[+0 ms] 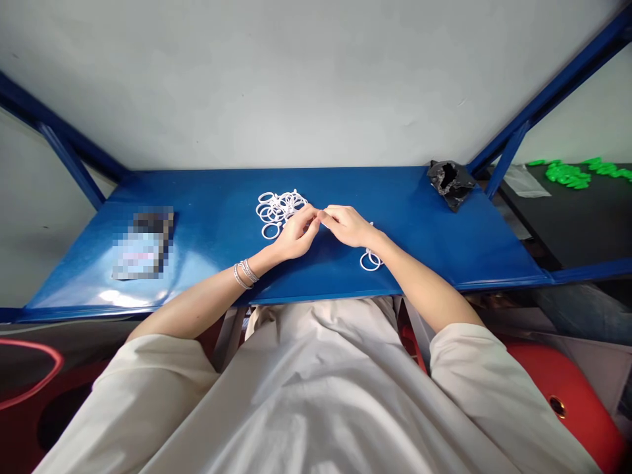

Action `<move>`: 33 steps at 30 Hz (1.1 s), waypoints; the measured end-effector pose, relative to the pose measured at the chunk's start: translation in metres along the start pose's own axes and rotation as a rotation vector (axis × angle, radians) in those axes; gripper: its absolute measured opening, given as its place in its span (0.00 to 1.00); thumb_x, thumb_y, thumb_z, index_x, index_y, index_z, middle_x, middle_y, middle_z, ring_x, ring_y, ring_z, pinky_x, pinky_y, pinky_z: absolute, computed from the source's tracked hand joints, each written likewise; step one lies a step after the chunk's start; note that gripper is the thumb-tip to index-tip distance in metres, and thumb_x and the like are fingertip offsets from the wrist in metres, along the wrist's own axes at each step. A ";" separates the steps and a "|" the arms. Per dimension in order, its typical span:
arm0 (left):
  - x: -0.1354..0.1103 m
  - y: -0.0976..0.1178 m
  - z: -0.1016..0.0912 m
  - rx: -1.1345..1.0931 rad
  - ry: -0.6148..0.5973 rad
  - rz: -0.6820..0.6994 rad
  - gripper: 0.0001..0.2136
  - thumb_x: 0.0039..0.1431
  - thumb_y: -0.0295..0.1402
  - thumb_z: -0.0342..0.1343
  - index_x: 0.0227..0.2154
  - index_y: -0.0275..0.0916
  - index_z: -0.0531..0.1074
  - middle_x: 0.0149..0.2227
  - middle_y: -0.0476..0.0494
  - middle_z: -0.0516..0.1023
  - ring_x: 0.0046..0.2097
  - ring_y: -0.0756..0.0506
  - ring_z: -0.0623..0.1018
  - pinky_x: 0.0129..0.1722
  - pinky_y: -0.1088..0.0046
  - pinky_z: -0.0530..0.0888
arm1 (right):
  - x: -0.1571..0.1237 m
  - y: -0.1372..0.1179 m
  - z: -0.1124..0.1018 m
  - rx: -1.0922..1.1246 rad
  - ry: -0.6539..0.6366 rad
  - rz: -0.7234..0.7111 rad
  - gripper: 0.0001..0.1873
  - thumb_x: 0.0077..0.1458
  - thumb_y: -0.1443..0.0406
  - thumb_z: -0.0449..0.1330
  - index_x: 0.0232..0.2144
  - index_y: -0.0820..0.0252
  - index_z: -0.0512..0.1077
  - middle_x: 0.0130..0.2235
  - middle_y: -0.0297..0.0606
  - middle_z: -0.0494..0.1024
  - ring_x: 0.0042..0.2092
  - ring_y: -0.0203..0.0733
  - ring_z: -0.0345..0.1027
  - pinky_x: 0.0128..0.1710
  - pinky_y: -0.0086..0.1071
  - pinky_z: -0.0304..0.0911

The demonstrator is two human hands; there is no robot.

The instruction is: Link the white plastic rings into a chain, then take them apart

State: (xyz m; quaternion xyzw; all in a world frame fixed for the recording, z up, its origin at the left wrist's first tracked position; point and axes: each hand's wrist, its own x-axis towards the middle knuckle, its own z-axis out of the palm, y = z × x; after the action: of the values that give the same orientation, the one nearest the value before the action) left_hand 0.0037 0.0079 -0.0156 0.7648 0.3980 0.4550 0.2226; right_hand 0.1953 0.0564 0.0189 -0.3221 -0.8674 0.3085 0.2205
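My left hand [296,234] and my right hand [347,225] meet fingertip to fingertip over the middle of the blue table [207,217]. Both are closed in a pinch on a small white part between them, most of it hidden by the fingers. Just beyond my left hand lies a pile of white plastic rings [277,208]. A smaller cluster of white rings [370,259] lies under my right wrist near the table's front edge. Silver bracelets circle my left wrist.
A crumpled black bag [450,183] sits at the table's back right corner. A blurred flat object [143,243] lies at the left. Bright green parts [567,174] lie on a dark bench at the far right. Red stools stand below.
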 end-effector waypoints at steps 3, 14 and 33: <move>-0.001 -0.001 0.001 -0.038 0.007 -0.016 0.21 0.76 0.51 0.46 0.40 0.39 0.74 0.34 0.43 0.73 0.33 0.47 0.72 0.32 0.69 0.71 | -0.001 -0.002 0.001 -0.036 -0.006 0.014 0.40 0.68 0.31 0.40 0.26 0.57 0.62 0.30 0.36 0.70 0.31 0.38 0.62 0.34 0.33 0.52; -0.002 -0.005 0.005 -0.334 0.066 -0.198 0.20 0.68 0.55 0.59 0.41 0.41 0.67 0.31 0.49 0.75 0.23 0.53 0.73 0.21 0.75 0.69 | -0.004 -0.011 -0.001 -0.068 0.032 0.051 0.38 0.73 0.39 0.45 0.24 0.60 0.71 0.24 0.36 0.73 0.27 0.37 0.63 0.31 0.33 0.49; 0.001 0.007 -0.008 -0.002 -0.065 -0.126 0.25 0.74 0.52 0.49 0.24 0.40 0.63 0.20 0.51 0.65 0.24 0.51 0.62 0.26 0.70 0.60 | -0.003 -0.019 0.014 -0.381 -0.011 0.096 0.31 0.79 0.63 0.43 0.32 0.64 0.80 0.36 0.51 0.87 0.40 0.51 0.82 0.40 0.36 0.60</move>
State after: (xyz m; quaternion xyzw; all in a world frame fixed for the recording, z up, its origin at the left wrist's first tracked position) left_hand -0.0005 0.0048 -0.0062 0.7523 0.4376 0.4155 0.2644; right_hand 0.1815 0.0372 0.0216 -0.3975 -0.8949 0.1507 0.1359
